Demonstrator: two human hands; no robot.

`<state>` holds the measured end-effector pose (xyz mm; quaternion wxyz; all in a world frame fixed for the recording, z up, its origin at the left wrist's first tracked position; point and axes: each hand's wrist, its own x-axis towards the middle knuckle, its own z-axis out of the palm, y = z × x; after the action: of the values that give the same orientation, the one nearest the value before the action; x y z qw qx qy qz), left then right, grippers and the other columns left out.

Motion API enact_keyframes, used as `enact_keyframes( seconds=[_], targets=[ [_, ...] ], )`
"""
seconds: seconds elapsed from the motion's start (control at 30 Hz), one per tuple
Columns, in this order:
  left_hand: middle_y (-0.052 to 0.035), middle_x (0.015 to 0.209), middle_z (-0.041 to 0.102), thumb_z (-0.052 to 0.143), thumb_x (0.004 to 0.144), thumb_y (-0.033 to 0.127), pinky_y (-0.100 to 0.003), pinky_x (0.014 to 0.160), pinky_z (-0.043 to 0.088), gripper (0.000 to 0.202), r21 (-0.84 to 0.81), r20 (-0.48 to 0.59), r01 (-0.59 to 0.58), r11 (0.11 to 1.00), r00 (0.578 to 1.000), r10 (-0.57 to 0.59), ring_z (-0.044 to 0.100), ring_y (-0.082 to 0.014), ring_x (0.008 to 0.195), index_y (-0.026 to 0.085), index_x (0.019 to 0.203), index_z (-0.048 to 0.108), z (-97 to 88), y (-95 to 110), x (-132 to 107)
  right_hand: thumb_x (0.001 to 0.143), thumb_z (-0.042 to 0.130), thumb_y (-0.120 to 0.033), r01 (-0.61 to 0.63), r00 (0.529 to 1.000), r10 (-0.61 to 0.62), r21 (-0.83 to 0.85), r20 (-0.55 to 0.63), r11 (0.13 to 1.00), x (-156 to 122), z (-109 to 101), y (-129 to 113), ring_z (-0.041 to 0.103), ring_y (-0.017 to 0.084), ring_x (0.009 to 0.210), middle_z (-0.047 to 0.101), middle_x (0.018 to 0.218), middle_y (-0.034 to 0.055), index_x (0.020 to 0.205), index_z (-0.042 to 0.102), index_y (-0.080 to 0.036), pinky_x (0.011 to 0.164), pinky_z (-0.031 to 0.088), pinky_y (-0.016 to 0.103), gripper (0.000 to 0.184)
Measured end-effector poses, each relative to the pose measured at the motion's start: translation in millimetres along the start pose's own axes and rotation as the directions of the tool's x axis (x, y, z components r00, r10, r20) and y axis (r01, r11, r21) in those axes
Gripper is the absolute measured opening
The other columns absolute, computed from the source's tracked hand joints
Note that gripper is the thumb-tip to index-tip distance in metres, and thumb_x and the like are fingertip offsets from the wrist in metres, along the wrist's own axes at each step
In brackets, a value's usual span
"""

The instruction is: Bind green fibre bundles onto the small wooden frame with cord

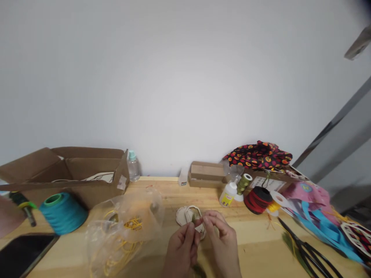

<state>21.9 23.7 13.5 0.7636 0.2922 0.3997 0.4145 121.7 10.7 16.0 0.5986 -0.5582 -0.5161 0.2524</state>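
Observation:
Low in the head view, my left hand point(182, 249) and my right hand point(222, 243) meet at their fingertips over the wooden table point(255, 247). Both pinch at a small cream-coloured round craft piece point(185, 216), which has olive thread point(194, 213) wound across its ring. The piece's lower edge is partly hidden behind my fingers. A dark olive tuft point(198, 271) shows below my hands at the picture's bottom edge. A clear plastic bag point(124, 227) holding yellow cord lies just left of my left hand.
A cardboard box point(66, 173) and a teal thread cone point(63, 213) stand at left, with a black tablet or phone point(26, 255) in front. At right are a glue bottle point(228, 194), an olive spool point(243, 183), a red-and-black spool point(257, 200), black scissors point(307, 251) and pink-blue fabric point(315, 204).

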Motion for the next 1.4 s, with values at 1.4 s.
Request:
enact_keyframes(
  seconds=[1.4],
  targets=[
    [0.0113,0.034,0.024,0.053,0.053,0.065,-0.017,0.034,0.012,0.05,0.248,0.074,0.021,0.969,0.996,-0.041,0.016,-0.0024,0.032,0.017,0.047,0.042,-4.7,-5,0,0.07,0.056,-0.013,0.086,0.993,-0.075,-0.124,0.088,0.989,5,-12,8,0.05,0.017,0.08,0.054,0.078,0.0027,0.065,0.059,-0.019,0.072,0.039,0.029,0.009]
  ],
)
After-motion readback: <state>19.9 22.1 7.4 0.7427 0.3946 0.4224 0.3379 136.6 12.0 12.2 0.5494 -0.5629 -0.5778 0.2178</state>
